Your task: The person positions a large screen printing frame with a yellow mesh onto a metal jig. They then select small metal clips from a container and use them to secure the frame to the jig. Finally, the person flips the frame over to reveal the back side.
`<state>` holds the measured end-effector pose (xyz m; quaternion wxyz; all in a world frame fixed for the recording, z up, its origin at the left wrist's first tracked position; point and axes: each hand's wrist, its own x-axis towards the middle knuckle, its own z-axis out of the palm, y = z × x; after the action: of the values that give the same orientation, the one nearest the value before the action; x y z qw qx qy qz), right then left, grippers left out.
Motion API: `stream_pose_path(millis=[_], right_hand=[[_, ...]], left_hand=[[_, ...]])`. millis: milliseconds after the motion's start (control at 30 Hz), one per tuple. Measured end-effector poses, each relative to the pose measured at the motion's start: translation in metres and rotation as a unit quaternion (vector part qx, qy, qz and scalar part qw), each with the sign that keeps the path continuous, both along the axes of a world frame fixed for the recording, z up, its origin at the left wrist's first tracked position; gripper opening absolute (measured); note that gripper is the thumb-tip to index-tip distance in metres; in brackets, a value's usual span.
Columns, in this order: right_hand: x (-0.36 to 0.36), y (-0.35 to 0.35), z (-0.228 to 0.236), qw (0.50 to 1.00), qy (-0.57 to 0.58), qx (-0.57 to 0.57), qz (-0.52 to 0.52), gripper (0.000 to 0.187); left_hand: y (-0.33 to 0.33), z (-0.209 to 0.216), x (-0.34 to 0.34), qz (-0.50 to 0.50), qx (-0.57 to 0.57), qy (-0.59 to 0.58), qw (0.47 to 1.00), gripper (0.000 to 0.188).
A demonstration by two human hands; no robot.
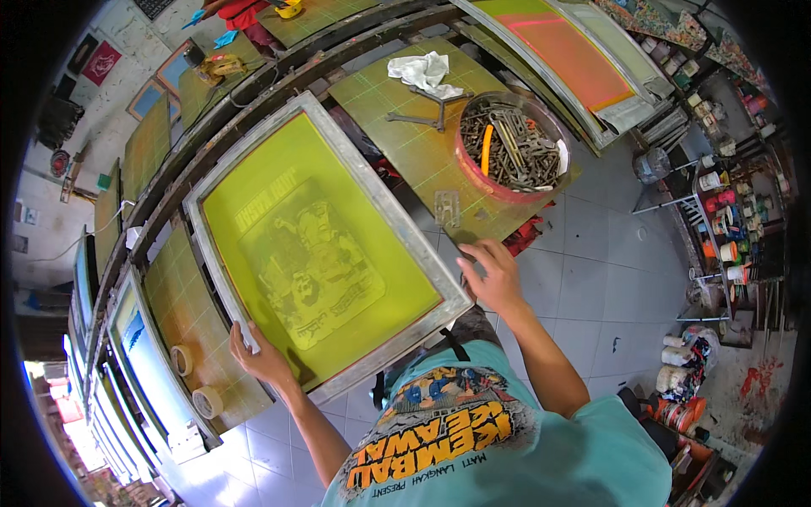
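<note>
A screen-printing frame (388, 209) with a grey metal border and yellow-green mesh lies before me, a darker illustrated design on the mesh. My left hand (260, 355) grips its left side near the lower corner, fingers at the border. Beside the lower right corner is my right hand (494, 277); its fingers are apart, thumb and forefinger extended, with nothing visible in them. Whether its palm touches the corner I cannot tell. Just beyond that hand, a small clear plastic piece (447, 209) lies on the tabletop edge.
A red tub (507, 191) full of metal hardware stands at right, near a white cloth (420, 71) and a metal bracket (432, 115). Two tape rolls (207, 403) sit at left. An orange-coated screen (568, 59) lies far right. Shelves of paint containers (725, 221) line the right side.
</note>
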<state>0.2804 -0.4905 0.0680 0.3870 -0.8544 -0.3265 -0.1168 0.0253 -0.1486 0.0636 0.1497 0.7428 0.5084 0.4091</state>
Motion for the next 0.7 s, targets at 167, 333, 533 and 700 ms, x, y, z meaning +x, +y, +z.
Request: stream_pose_path(millis=[167, 333, 533, 700], right_hand=[[0.066, -0.094, -0.003, 0.997, 0.011, 0.000, -0.071, 0.018], [0.164, -0.143, 0.017, 0.988, -0.009, -0.002, -0.153, 0.015], [0.248, -0.162, 0.035, 0.984, -0.021, -0.087, -0.151, 0.013], [0.272, -0.162, 0.034, 0.987, -0.008, -0.013, -0.161, 0.016]], left_hand=[[-0.079, 0.017, 0.123, -0.078, -0.032, -0.045, 0.995, 0.025], [-0.165, 0.030, 0.248, -0.230, -0.107, -0.052, 0.966, 0.022], [-0.250, 0.056, 0.342, -0.387, -0.147, -0.029, 0.910, 0.017], [-0.289, 0.055, 0.403, -0.528, -0.121, 0.018, 0.841, 0.024]])
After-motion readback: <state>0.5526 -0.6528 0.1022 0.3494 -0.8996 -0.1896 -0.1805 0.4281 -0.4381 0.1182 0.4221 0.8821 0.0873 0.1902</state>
